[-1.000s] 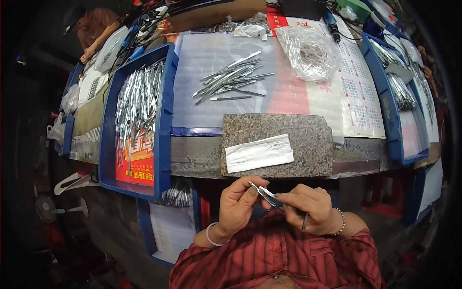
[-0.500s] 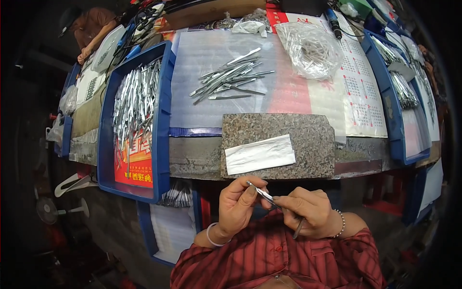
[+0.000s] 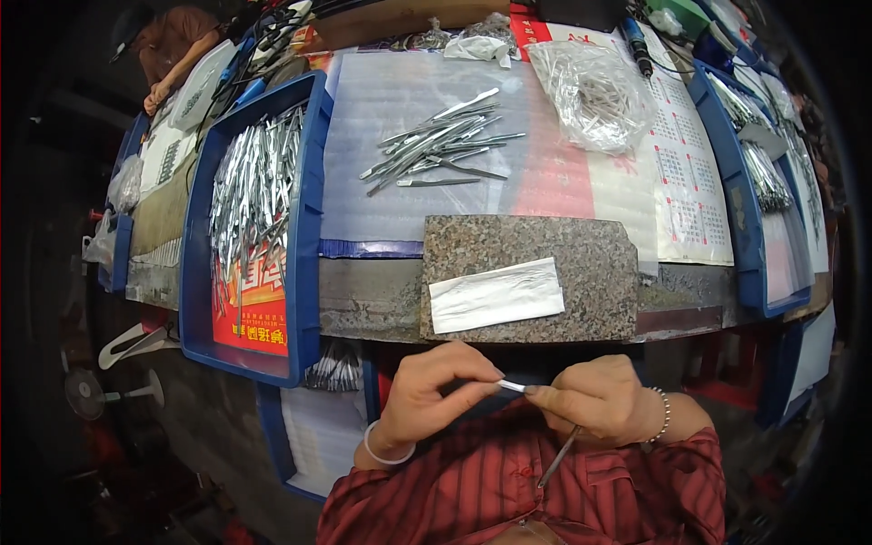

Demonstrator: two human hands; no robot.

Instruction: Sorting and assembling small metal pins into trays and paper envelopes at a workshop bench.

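Head view: left hand (image 3: 434, 392) and right hand (image 3: 599, 400), fingers closed, pinch thin metal piece (image 3: 511, 386) just below granite slab (image 3: 531, 277); right also grips slim tool (image 3: 556, 459).

A person's left hand (image 3: 434, 392) and right hand (image 3: 595, 400) are pinching a thin silver metal tool (image 3: 511, 386) between their fingertips, just below a speckled grey granite slab (image 3: 530, 247) bearing a white paper strip (image 3: 495, 295). A long blue plastic tray (image 3: 307, 227) of silver metal pieces is lying to the left.

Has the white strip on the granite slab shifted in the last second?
No. The white strip lies at the same spot and tilt on the granite slab.
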